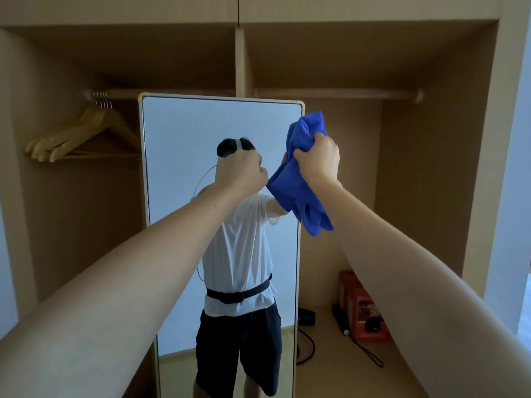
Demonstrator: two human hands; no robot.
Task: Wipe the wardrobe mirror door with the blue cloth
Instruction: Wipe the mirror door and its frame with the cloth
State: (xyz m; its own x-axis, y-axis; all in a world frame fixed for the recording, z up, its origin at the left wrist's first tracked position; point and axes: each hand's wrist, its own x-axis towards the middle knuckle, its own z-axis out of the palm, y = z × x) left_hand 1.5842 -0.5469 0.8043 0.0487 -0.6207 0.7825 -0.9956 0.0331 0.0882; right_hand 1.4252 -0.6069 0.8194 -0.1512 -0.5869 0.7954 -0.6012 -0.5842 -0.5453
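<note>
A tall framed mirror (184,133) stands in the middle of an open wooden wardrobe and reflects a person in a white shirt and dark shorts. My right hand (317,160) grips a bunched blue cloth (298,185) at the mirror's upper right edge; the cloth hangs down below my fist. My left hand (242,170) is raised in front of the mirror's middle with its fingers curled into a fist. Nothing shows in it, and its palm side is hidden from me.
Several wooden hangers (83,133) hang from the rail at the left. A red box (363,308), a dark umbrella (340,318) and a black cord (307,340) lie on the wardrobe floor to the right of the mirror. A vertical divider (240,58) rises behind the mirror.
</note>
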